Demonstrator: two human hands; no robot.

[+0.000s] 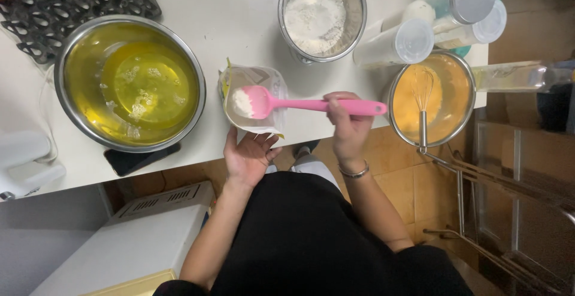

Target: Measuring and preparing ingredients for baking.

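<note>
One scoop of white powder sits on my pink spatula (281, 103), gripped at the handle by my closed right hand (349, 129). The blade is inside the clear bag (251, 99), which my half-open left hand (248, 155) steadies from below. The scoop is not yet transferred out.

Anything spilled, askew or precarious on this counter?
No spill visible. The bowl of orange batter overhangs the table corner, whisk handle past the rim. A dark phone sits under the egg-white bowl, at the edge.
</note>
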